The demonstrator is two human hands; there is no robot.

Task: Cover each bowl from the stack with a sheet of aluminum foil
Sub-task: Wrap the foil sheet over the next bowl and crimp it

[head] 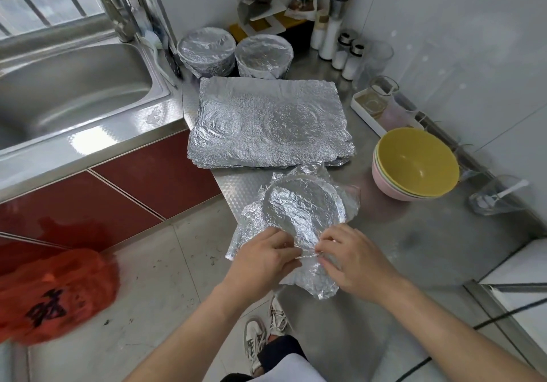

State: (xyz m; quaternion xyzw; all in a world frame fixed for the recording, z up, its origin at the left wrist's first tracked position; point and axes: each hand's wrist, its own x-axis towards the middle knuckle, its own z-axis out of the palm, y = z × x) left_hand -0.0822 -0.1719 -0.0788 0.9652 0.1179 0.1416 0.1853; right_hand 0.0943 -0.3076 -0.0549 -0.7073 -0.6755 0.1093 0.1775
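Kitchen corner, grey tiled floor (148, 278); orange plastic bag (56, 293) lying far left. Steel sink (74, 85) under barred window, red cabinet fronts (124, 186) below. Steel desk (414, 248) runs right of sink. At back, two foil-covered bowls (207, 51) side by side; flat pile of foil sheets (269, 121) just before them. Near desk edge, foil-draped bowl (305, 204); left hand (263, 260) and right hand (352, 260) both pinch its crumpled foil at near rim. Further right, stack of bowls (414, 165), yellow on top, uncovered. Jars (346, 53) along white wall.
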